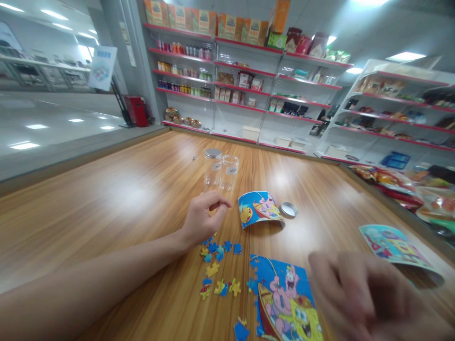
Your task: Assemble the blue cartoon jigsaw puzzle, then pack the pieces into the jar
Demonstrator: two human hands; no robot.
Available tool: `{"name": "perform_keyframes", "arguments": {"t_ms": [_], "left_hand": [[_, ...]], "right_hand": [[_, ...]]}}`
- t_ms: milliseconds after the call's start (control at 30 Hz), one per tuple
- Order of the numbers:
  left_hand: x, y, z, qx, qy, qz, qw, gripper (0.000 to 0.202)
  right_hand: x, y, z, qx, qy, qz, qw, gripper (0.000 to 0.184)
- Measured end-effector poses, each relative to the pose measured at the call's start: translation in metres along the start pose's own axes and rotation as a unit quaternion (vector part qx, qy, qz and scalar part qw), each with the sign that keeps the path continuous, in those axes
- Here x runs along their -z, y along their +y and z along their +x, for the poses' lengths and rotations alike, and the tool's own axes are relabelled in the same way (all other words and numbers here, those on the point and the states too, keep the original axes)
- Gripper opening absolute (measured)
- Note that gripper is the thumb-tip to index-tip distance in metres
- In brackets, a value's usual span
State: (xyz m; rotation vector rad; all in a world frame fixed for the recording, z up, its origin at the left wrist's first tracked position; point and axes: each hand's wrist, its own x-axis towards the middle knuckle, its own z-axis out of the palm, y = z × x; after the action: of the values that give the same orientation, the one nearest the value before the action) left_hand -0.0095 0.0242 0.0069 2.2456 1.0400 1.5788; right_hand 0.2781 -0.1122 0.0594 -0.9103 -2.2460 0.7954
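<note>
My left hand [208, 215] hovers above loose jigsaw pieces [212, 247], its fingers curled in and thumb near the index finger; nothing shows between them. Blurred by motion, my right hand [369, 293] is at the right edge of a partly joined cartoon jigsaw puzzle [284, 298]; its fingers look bent, but whether they hold anything is hidden. The joined part has a ragged left edge. Several yellow and blue pieces [223, 287] lie left of it, and a blue piece [241, 330] sits near the bottom. Beyond lies a curved picture card [260, 208] with a similar scene.
A lidded clear jar [213, 168] stands beside an uncovered jar [229, 173]. Their side has a small object [193, 157]. A metal lid [289, 209] lies right of the card. Another curved card [396, 244] is farther right. Stocked shelves [241, 106] stand behind the wooden table [142, 189].
</note>
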Motion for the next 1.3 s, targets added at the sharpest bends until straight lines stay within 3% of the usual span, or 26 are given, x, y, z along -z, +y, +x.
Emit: {"name": "perform_keyframes", "arguments": {"t_ms": [33, 100, 133, 200, 300, 400, 467, 567, 833, 1300], "left_hand": [[0.0, -0.002, 0.001, 0.008, 0.007, 0.002, 1.0, 0.021], [0.0, -0.007, 0.002, 0.015, 0.015, 0.011, 1.0, 0.022], [0.001, -0.009, 0.003, 0.014, 0.016, 0.018, 1.0, 0.022], [0.005, -0.013, 0.006, 0.001, 0.004, 0.032, 0.999, 0.022], [0.013, -0.018, 0.012, -0.059, -0.076, 0.044, 0.994, 0.015], [0.019, -0.023, 0.018, -0.17, -0.212, 0.048, 0.961, 0.013], [0.018, -0.024, 0.02, -0.21, -0.282, 0.021, 0.936, 0.017], [0.015, -0.019, 0.019, -0.219, -0.34, -0.024, 0.914, 0.018], [0.014, 0.003, 0.016, -0.27, -0.394, 0.019, 0.879, 0.017], [0.013, -0.014, 0.017, -0.268, -0.354, 0.026, 0.896, 0.015]], "right_hand": [[0.004, 0.014, 0.009, -0.012, 0.039, 0.021, 0.999, 0.043], [0.007, 0.043, 0.023, -0.092, 0.247, 0.087, 0.961, 0.028], [0.006, 0.056, 0.027, -0.1, 0.287, 0.083, 0.949, 0.022], [0.0, 0.076, 0.026, -0.114, 0.306, 0.067, 0.943, 0.018], [-0.008, 0.083, 0.017, -0.096, 0.266, -0.052, 0.958, 0.011], [-0.01, 0.075, 0.014, 0.002, 0.18, -0.187, 0.966, 0.015], [-0.01, 0.071, 0.017, 0.041, 0.161, -0.208, 0.964, 0.019], [-0.01, 0.07, 0.021, 0.054, 0.174, -0.213, 0.96, 0.021], [-0.014, 0.073, 0.022, 0.062, 0.155, -0.202, 0.965, 0.021], [-0.015, 0.076, 0.02, 0.061, 0.166, -0.209, 0.962, 0.02]]}}
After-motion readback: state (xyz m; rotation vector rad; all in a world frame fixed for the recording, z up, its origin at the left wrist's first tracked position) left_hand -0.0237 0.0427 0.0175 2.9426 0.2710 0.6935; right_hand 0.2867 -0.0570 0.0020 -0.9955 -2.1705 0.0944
